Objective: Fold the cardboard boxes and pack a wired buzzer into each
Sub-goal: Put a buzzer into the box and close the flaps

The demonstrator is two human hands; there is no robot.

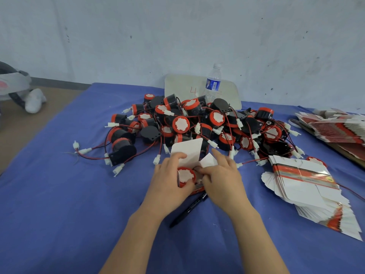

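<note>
- Head view: the left hand (171,175) has its grip closed round one folded box (187,153), near the middle of the blue worktop (59,194).
- A buzzer (185,175) sits inside this box, red face up. The top flap stands open.
- The right hand (223,175) pinches the box's small side flap, its grip closed on it.
- I think this box only needs shutting.
- The big pile of buzzers (197,123) just behind and the flat boxes (304,180) on the right wait, so most work seems left.

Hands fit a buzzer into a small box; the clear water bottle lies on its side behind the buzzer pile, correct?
No: the head view shows the clear plastic water bottle standing upright behind the pile of red-and-black wired buzzers. Rest holds.
</note>
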